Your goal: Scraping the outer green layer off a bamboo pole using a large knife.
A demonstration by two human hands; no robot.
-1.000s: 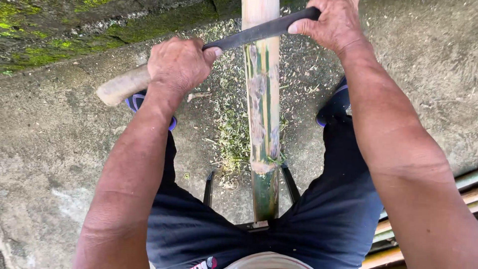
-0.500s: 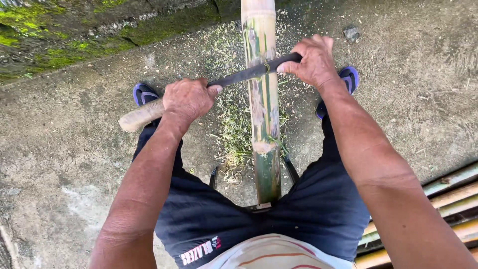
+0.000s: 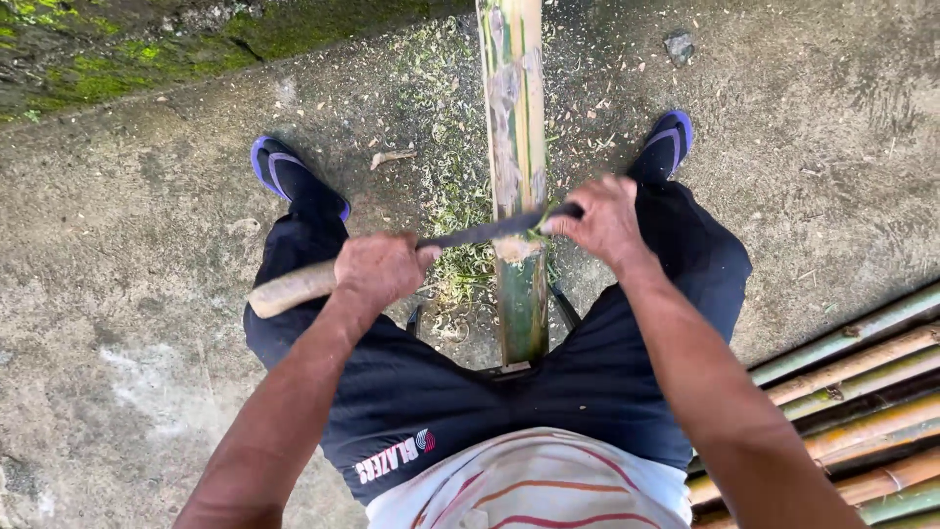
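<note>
Bamboo pole [image 3: 514, 147] runs lengthwise between the knees, near end at the lap, far end past the top edge of the concrete ground [image 3: 127, 245]. Dark blade [image 3: 485, 231] lies across it, touching. Left hand [image 3: 377, 269] fisted on the pale wooden handle [image 3: 289, 287]. Right hand [image 3: 602, 220] pinches the blade tip, fingers closed. Green shavings [image 3: 455, 186] litter the concrete left of the pole. Blue sandals [image 3: 284, 176] flank it. Stacked poles [image 3: 862, 392] at lower right corner.

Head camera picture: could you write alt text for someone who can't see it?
Seen from above, a person's left hand and right hand hold a long knife across a green bamboo pole between their legs, over concrete ground strewn with shavings.
</note>
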